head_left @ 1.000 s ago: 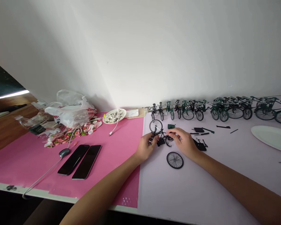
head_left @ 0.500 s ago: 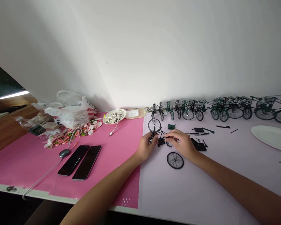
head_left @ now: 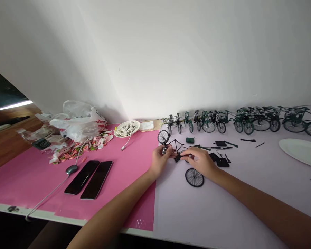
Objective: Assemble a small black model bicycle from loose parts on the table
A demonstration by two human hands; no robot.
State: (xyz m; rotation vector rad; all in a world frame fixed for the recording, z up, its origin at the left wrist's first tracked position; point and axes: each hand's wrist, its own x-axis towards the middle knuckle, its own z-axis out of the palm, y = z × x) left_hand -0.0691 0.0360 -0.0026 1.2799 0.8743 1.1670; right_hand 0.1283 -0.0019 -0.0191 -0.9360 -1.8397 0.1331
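Model bicycle [head_left: 178, 157] between both hands

The left hand [head_left: 159, 160] is curled closed on its front end, a spoked wheel [head_left: 163, 136] rising beyond; the right hand [head_left: 200, 159] has fingertips almost together at the low black end, though I cannot tell whether they grip. A loose wheel [head_left: 194, 177] lies just nearer than the right hand, and pale cover [head_left: 197, 214] stretches from it to the near edge
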